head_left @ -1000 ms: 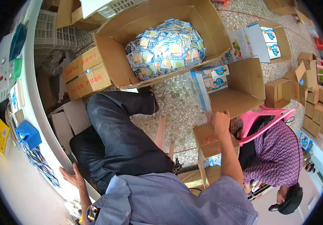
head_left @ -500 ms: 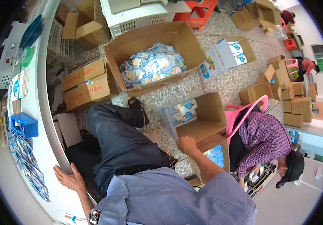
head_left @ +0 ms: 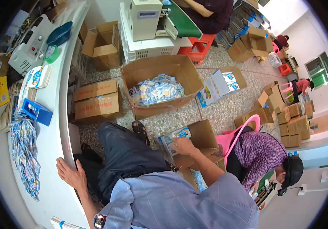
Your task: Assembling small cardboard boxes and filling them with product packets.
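Observation:
My left hand point(head_left: 71, 174) lies with spread fingers on the edge of the white table point(head_left: 63, 198), holding nothing. At my right side, my right hand point(head_left: 183, 146) reaches over an open cardboard box point(head_left: 205, 133) on the floor. Its fingers look bent and pressed together against blue-and-white printed packs point(head_left: 182, 133) near the box's left side. What the fingertips grip, if anything, is hidden. Another cardboard box point(head_left: 188, 177) stands close under my right forearm, with light-blue packets point(head_left: 199, 181) inside.
A large carton point(head_left: 164, 108) of small packets stands ahead. Left, the table bears a packet heap point(head_left: 24, 156), a blue tape dispenser point(head_left: 38, 112) and a sealing machine point(head_left: 32, 44). A co-worker point(head_left: 261, 156) sits close right on a pink chair point(head_left: 244, 129). Ahead is a green conveyor point(head_left: 185, 19).
My right hand has moved from the near edge of the box to the packs on its left side. My left hand stays on the table edge. The view has tilted up.

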Action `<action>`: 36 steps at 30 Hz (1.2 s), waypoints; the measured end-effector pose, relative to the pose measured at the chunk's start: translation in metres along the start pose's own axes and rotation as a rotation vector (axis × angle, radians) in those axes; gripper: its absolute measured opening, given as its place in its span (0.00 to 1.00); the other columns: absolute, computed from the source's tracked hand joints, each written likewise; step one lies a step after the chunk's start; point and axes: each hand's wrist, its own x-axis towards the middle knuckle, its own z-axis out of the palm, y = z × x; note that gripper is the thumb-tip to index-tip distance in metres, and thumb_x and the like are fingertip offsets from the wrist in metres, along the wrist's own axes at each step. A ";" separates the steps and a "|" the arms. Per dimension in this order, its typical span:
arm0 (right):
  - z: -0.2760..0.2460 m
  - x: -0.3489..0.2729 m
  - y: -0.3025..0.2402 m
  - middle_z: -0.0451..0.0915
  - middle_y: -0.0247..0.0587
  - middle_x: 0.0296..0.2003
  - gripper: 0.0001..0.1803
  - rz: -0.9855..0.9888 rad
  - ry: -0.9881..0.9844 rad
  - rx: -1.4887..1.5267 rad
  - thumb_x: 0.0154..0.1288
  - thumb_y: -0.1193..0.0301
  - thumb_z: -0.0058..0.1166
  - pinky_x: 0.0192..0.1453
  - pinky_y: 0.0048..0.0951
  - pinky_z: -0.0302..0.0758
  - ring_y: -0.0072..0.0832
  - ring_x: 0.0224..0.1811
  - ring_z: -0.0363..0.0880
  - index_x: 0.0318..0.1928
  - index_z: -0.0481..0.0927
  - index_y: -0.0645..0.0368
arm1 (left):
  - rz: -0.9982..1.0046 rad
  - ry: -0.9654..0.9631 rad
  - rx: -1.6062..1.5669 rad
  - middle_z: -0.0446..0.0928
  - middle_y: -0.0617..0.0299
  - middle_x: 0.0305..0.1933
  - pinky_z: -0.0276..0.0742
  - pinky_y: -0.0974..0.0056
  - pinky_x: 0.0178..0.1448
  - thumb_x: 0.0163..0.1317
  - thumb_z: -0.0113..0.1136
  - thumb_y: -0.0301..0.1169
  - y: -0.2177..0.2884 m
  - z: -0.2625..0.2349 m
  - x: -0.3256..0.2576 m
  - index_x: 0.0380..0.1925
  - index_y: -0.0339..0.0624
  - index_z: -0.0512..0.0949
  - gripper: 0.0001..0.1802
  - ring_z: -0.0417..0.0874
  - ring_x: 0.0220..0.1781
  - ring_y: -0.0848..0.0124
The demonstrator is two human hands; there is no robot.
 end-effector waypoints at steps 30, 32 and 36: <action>-0.004 0.079 -0.181 0.84 0.52 0.49 0.20 -0.650 0.112 0.578 0.71 0.71 0.58 0.58 0.35 0.79 0.37 0.50 0.84 0.59 0.77 0.66 | -0.102 0.116 -0.385 0.68 0.31 0.67 0.56 0.42 0.77 0.49 0.74 0.40 0.000 0.004 -0.007 0.63 0.25 0.67 0.45 0.66 0.70 0.37; 0.006 0.092 -0.210 0.84 0.48 0.47 0.18 -0.725 0.028 0.633 0.72 0.73 0.56 0.57 0.33 0.78 0.31 0.49 0.83 0.59 0.77 0.67 | -0.111 0.135 -0.488 0.69 0.34 0.65 0.58 0.42 0.76 0.48 0.74 0.39 0.007 -0.002 0.003 0.60 0.26 0.68 0.43 0.68 0.69 0.38; 0.037 0.114 -0.244 0.84 0.47 0.41 0.12 -1.118 0.091 0.324 0.71 0.72 0.58 0.49 0.33 0.77 0.34 0.42 0.82 0.48 0.83 0.68 | -0.063 0.109 -0.327 0.67 0.41 0.69 0.56 0.45 0.78 0.52 0.70 0.46 0.009 -0.009 0.001 0.61 0.29 0.69 0.42 0.64 0.72 0.44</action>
